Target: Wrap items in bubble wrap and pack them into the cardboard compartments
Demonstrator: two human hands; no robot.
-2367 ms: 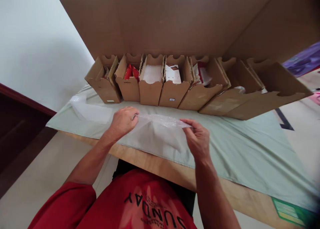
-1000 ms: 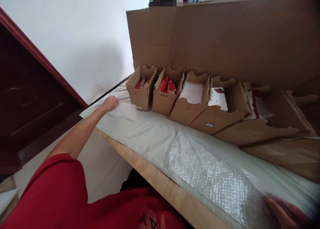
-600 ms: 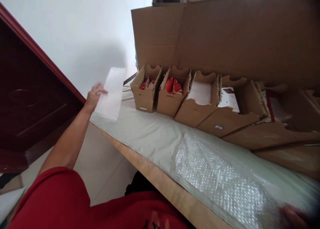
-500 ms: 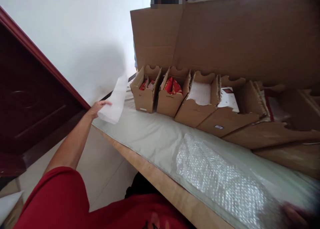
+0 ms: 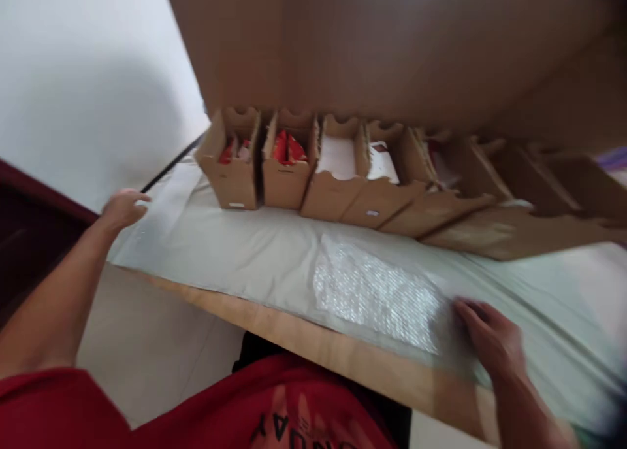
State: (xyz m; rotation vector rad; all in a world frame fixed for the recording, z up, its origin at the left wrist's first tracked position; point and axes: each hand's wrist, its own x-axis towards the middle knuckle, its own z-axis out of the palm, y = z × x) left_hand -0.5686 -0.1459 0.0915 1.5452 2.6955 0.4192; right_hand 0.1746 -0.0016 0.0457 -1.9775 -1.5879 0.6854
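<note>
"Fingers of the left hand (image 5: 123,208): how are they resting?"

"They're hanging loosely spread, just beside a thin, whitish translucent sheet (image 5: 169,197) that is lying at the left end of the cloth-covered wooden desk (image 5: 274,319)."

"And the right hand's (image 5: 499,339)?"

"Those are touching the right end of a clear, rectangular bubble-wrap sheet (image 5: 372,292), lying before brown cardboard boxes (image 5: 232,182); blur is hiding whether they're pinching it."
</note>
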